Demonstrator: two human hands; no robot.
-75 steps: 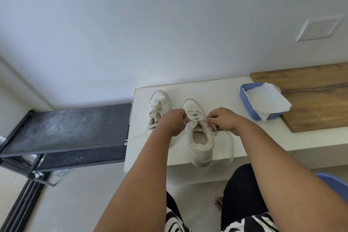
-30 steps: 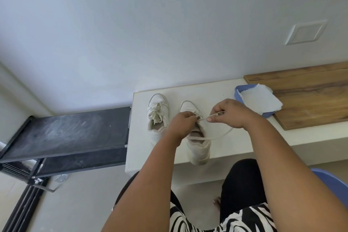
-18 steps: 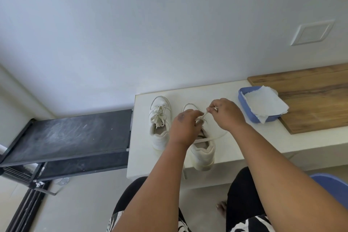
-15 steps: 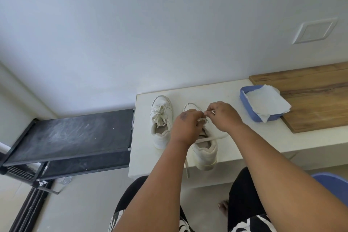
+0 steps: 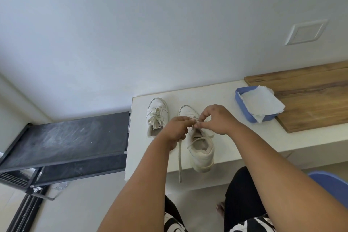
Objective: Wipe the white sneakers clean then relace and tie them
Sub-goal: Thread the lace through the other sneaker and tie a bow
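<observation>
Two white sneakers on the pale counter, left sneaker tied with a bow, both hands over the right sneaker, left hand and right hand fingers pinching its lace, one lace end hanging over the counter edge

Left sneaker beside hands, blue tray well right

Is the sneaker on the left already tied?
Yes, the left sneaker shows a finished bow on its tongue, while both hands work the lace of the right sneaker.
</observation>
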